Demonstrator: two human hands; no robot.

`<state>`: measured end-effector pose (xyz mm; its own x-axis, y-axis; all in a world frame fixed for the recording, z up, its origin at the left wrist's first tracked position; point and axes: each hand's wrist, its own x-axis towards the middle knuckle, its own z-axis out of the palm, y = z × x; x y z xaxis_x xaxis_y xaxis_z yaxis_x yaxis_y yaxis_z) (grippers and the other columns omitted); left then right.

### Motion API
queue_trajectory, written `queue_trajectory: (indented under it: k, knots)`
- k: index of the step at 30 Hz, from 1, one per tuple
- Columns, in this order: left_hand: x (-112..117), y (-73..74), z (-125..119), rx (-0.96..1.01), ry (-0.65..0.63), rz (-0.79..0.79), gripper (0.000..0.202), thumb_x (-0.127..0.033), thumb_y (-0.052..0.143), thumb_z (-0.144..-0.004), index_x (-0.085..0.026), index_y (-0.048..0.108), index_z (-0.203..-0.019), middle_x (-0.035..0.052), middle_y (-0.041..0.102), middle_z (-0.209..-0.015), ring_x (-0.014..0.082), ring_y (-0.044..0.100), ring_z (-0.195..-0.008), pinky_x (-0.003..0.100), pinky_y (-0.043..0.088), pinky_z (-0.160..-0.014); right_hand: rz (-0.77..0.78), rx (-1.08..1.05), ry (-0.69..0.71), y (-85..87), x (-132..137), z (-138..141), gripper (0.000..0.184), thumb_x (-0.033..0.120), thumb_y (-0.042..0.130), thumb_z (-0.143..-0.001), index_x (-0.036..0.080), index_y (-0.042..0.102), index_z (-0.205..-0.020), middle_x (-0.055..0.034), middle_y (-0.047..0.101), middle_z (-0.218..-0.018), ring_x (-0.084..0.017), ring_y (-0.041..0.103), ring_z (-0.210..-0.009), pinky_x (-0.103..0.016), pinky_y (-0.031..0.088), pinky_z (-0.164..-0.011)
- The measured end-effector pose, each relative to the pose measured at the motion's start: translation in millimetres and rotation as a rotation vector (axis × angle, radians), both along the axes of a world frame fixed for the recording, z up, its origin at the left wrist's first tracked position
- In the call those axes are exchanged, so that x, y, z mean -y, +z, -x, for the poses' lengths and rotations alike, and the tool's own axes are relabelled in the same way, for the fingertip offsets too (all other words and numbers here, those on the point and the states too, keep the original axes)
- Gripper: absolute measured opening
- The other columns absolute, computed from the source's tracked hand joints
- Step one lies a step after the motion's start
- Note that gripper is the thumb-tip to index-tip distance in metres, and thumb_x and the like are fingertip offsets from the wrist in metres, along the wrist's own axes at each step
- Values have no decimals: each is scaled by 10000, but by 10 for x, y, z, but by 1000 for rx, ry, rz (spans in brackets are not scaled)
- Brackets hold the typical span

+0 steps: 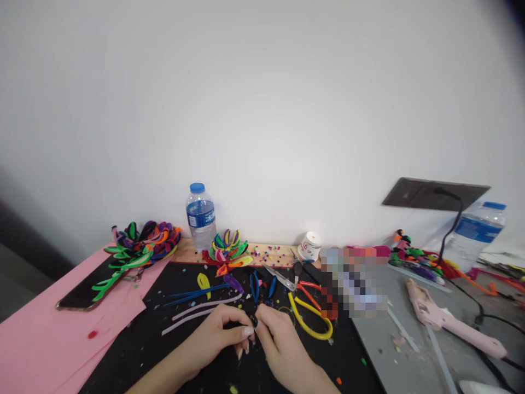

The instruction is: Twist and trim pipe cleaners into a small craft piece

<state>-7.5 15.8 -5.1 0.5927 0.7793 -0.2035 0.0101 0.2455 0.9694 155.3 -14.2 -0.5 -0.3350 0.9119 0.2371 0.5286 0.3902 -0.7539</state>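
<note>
My left hand (221, 331) and my right hand (279, 339) meet over the black mat (135, 345) near the table's front. Both are closed in a pinch on one small dark piece (253, 321) held between the fingertips; I cannot make out what it is. Just beyond the fingers lie blue pipe cleaners (197, 294), pale lilac pipe cleaners (197, 312), a yellow loop (204, 283) and a purple loop (233, 283). Red-handled scissors (295, 283) and a yellow-handled tool (309, 317) lie to the right of my right hand.
A pink sheet (36, 345) covers the left side, with a phone (82, 293) and a multicoloured pipe-cleaner flower (141, 243) on it. Against the wall stand a water bottle (200, 216), a smaller flower (227, 251) and a paper cup (309, 246). A pink glue gun (447, 323) and second bottle (476, 232) are at right.
</note>
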Motion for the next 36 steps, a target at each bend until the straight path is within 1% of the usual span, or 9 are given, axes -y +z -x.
queue_trajectory:
  k: [6,9,12,14,17,22,30,33,36]
  knots:
    - [-11,-11,-10,23,25,32,236,-336,628,-719,-102,620,-687,12,583,-565,91,488,-488,208,391,-514,-33,102,-9,68,-29,-24,235,137,334,-865,192,406,-649,14,459,-644,-114,426,-583,-216,297,-536]
    - [-28,-22,-40,52,98,54,280,-382,609,-733,-102,609,-727,10,579,-599,76,464,-474,197,369,-490,-39,159,-137,150,-97,-154,217,163,337,-870,196,437,-680,3,500,-669,-132,462,-618,-224,325,-562]
    - [-52,-39,-68,97,188,119,333,-438,599,-726,-107,589,-762,-4,558,-608,66,449,-453,189,345,-460,-45,237,-360,166,-163,-396,94,150,394,-824,196,475,-811,-24,544,-757,-170,506,-720,-259,366,-643]
    - [-65,-53,-78,118,204,151,363,-463,590,-725,-108,581,-798,-12,543,-599,64,445,-437,186,329,-443,-65,338,-464,113,-182,-560,146,120,449,-758,180,495,-883,-63,554,-851,-214,507,-830,-301,376,-721]
    - [-70,-66,-79,142,180,168,377,-476,535,-767,-110,566,-851,-8,546,-611,62,432,-434,184,305,-437,-76,465,-508,-18,-167,-713,261,97,481,-695,167,511,-946,-88,549,-925,-241,496,-865,-335,380,-761]
    - [-61,-35,-63,185,183,151,352,-459,469,-819,-123,557,-878,-24,523,-616,40,327,-409,184,244,-434,-91,633,-640,-166,-152,-769,418,78,477,-627,161,509,-1035,-112,540,-965,-255,502,-823,-344,396,-705]
    - [-77,-17,-63,118,174,173,344,-449,587,-733,-114,569,-808,-26,515,-590,45,336,-422,186,230,-439,36,573,-634,-174,-179,-771,229,88,447,-594,159,500,-805,-88,560,-805,-231,547,-768,-304,401,-678]
    - [-72,-25,-61,112,184,140,329,-436,576,-745,-110,577,-787,-20,522,-588,50,360,-437,184,249,-450,66,503,-674,-126,-170,-768,210,101,441,-594,173,472,-788,-76,565,-812,-205,553,-705,-280,394,-617]
    - [-61,-30,-62,86,178,102,310,-417,548,-774,-109,581,-780,-18,524,-579,53,377,-445,179,257,-456,53,434,-699,-42,-165,-762,150,130,464,-604,191,435,-738,-35,546,-720,-178,530,-642,-253,371,-572]
